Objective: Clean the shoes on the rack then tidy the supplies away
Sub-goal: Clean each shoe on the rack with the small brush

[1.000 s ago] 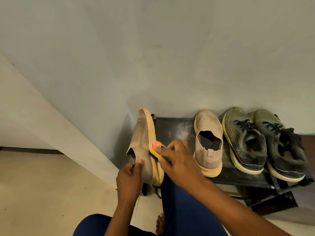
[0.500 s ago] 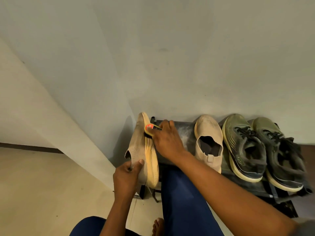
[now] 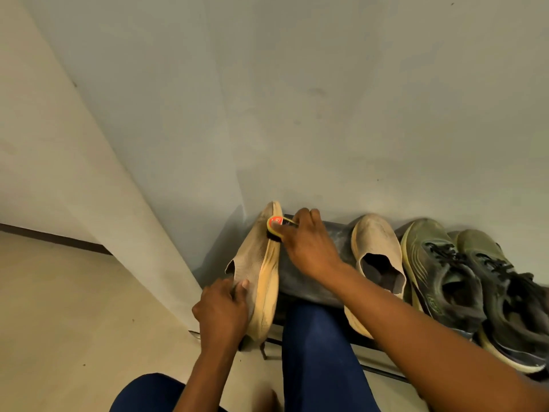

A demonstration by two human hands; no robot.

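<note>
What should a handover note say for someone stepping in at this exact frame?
Left hand grips the heel of the beige knit slip-on shoe, tipped on its side at the left end of the dark rack.
Right hand holds the small yellow-and-red brush against that shoe's sole edge near the toe.
Done: none visibly finished.
Left: finish this shoe, then its beige mate and the two olive-green lace-up trainers, then put the brush away.

Left hand (image 3: 221, 311) grips a tan shoe (image 3: 258, 273) tipped on edge while right hand (image 3: 309, 245) holds a brush (image 3: 275, 226) against its toe.
</note>
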